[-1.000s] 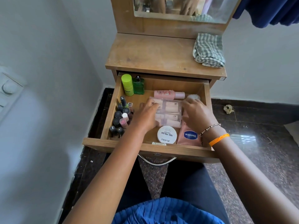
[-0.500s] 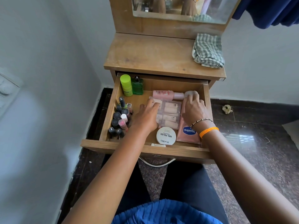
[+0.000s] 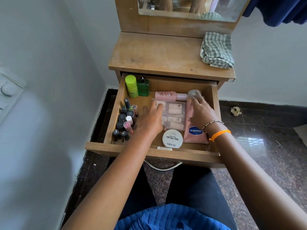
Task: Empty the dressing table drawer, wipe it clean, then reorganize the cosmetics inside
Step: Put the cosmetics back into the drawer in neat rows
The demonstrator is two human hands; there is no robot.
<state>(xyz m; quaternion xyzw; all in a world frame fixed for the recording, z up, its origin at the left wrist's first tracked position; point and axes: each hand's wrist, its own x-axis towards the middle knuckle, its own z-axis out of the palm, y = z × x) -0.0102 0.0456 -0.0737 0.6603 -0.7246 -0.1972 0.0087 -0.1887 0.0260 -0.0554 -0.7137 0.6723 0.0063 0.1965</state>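
Compared with half a second earlier, the right hand (image 3: 200,112) had slid a little further toward the back right corner of the drawer (image 3: 149,152), its fingertips now on a small clear-capped object (image 3: 192,93) (blurred, so I could not tell whether it was gripped or only touched). The left hand (image 3: 150,121) had barely shifted; its fingers lay spread and flat on the left edge of a clear plastic pack (image 3: 174,116) of small beige tubes, pressing rather than pinching.

The wooden drawer stood pulled out in the middle of the frame, filled with cosmetics. Along its left side clustered dark-capped nail polish bottles (image 3: 125,121), upright and touching. In the back left corner stood a lime-green cylinder (image 3: 131,86) beside a green glass bottle (image 3: 143,87). A pink bottle (image 3: 169,95) lay on its side along the back. A round white tin (image 3: 172,138) marked "nail polish" sat near the front, just beside a pink Vaseline tube (image 3: 195,132) lying flat under the right wrist.

On the table (image 3: 157,55), in the upper right, rested a folded green-checked cloth (image 3: 216,49), soft and ribbed.
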